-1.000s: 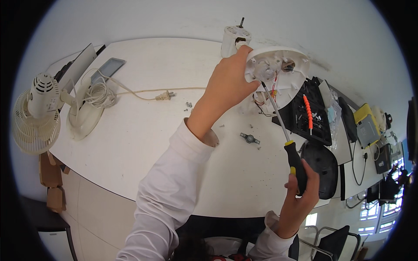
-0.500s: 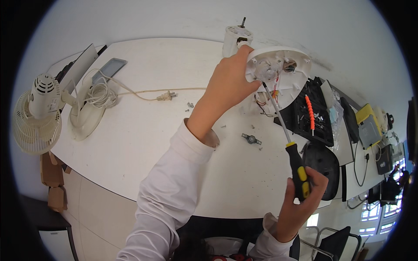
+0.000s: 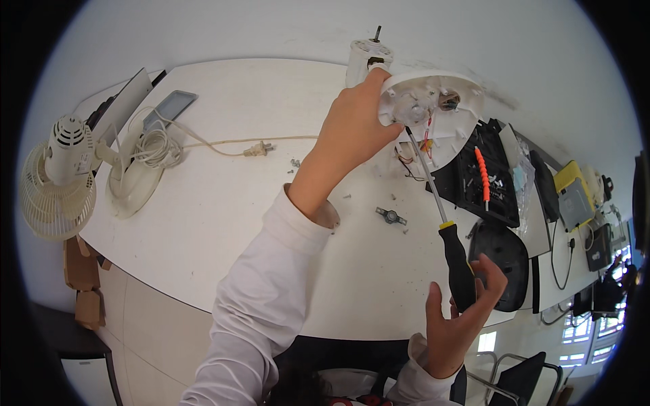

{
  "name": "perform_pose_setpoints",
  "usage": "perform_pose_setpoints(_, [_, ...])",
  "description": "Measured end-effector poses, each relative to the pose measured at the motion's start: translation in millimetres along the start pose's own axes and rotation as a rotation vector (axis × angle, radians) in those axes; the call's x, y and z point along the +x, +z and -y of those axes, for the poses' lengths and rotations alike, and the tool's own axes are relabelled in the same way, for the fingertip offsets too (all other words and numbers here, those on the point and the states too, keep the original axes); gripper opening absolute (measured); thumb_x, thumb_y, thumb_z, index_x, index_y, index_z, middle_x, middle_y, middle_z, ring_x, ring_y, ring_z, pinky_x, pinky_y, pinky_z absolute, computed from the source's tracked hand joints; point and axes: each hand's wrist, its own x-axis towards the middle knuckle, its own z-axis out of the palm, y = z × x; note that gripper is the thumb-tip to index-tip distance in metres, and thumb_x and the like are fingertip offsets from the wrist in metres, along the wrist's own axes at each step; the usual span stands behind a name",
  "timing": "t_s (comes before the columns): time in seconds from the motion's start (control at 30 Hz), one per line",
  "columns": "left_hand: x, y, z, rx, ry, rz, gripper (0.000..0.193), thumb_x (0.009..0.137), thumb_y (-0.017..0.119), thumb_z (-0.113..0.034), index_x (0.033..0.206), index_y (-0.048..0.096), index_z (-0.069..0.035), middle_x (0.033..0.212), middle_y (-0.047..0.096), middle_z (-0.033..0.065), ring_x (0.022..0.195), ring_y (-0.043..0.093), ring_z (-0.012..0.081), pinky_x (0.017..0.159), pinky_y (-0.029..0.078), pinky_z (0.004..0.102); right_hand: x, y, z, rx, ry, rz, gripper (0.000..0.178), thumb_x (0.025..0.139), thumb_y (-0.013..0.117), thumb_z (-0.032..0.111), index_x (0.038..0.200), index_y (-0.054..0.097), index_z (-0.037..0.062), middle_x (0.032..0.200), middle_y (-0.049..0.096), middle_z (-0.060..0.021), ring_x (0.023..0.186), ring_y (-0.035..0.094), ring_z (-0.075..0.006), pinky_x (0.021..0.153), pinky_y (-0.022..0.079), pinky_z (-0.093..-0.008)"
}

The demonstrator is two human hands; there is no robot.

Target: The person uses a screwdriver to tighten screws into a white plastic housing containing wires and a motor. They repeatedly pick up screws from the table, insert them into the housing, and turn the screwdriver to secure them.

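Observation:
My left hand (image 3: pixel 355 122) is closed on the edge of a white rounded plastic fan base (image 3: pixel 467 128), tilted so its hollow inside shows, with wires and a clear plastic part. My right hand (image 3: pixel 464 318) loosely supports the black handle of a screwdriver (image 3: pixel 458 267), thumb apart from it and fingers behind. The screwdriver's tip meets the inside of the base beside my left thumb. Behind my left hand stands a white fan motor housing (image 3: pixel 369 64) with a metal shaft. A small grey-black metal bracket (image 3: pixel 391 216) lies on the table below the base.
Loose screws (image 3: pixel 295 163) lie on the white table (image 3: pixel 223 250). At left are a small fan (image 3: pixel 64 172), a coiled cord with a plug (image 3: pixel 257 149) and a grey tray (image 3: pixel 169 109). At right are an open black toolbox (image 3: pixel 497 196), an orange-handled tool (image 3: pixel 482 169) and a black case (image 3: pixel 504 267).
My right hand's grip has loosened, its thumb and fingers opening away from the screwdriver handle. The handle has turned, hiding its yellow patches. My left hand and the base have shifted slightly left.

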Motion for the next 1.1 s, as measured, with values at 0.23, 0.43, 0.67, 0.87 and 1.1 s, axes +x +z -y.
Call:
perform_pose_setpoints(0.23, [-0.5,1.0,0.7,-0.014,0.029,-0.007,0.051,0.068,0.074,-0.011,0.112,0.049,-0.003,0.091,0.063,0.0154,0.078,0.060,0.0280,0.070,0.047,0.0336,3.2,-6.9,0.0,-0.100,-0.060,0.008,0.034,0.082,0.063,0.000,0.114,0.050,-0.0009,0.102,0.047,-0.0139,0.088,0.053,-0.0231,0.071,0.046,-0.0293])
perform_pose_setpoints(0.43, [-0.4,3.8,-0.4,0.010,0.028,-0.012,0.052,0.068,0.074,-0.011,0.112,0.048,-0.004,0.092,0.064,0.0159,0.080,0.061,0.0308,0.070,0.048,0.0352,3.5,-7.2,-3.6,0.013,0.069,0.101,0.034,0.084,0.062,0.005,0.115,0.050,-0.0026,0.100,0.048,-0.0129,0.085,0.054,-0.0227,0.070,0.044,-0.0296])
perform_pose_setpoints(0.67, [-0.7,4.6,1.1,0.028,0.051,-0.031,0.052,0.068,0.074,-0.010,0.112,0.048,-0.004,0.091,0.064,0.0154,0.077,0.061,0.0313,0.069,0.048,0.0357,1.3,-8.7,6.0,-0.003,-0.089,0.032,0.050,0.078,0.064,0.001,0.122,0.042,0.0006,0.110,0.043,-0.0142,0.096,0.049,-0.0244,0.074,0.043,-0.0300])
perform_pose_setpoints(0.87, [-0.3,4.7,1.9,-0.009,0.049,-0.033,0.049,0.068,0.074,-0.010,0.110,0.049,-0.003,0.089,0.064,0.0157,0.074,0.061,0.0307,0.068,0.047,0.0357,6.9,-12.6,9.5,-0.044,0.033,0.039,0.028,0.085,0.058,0.003,0.111,0.051,-0.0022,0.101,0.050,-0.0137,0.087,0.055,-0.0253,0.072,0.044,-0.0303])
perform_pose_setpoints(1.1, [-0.1,5.7,4.1,0.009,0.071,-0.052,0.049,0.068,0.074,-0.010,0.110,0.049,-0.004,0.088,0.064,0.0161,0.073,0.061,0.0300,0.066,0.047,0.0347,6.9,-5.9,-7.0,-0.109,-0.024,-0.026,0.026,0.096,0.049,0.021,0.112,0.054,0.0009,0.089,0.055,-0.0071,0.067,0.048,-0.0132,0.057,0.037,-0.0245])
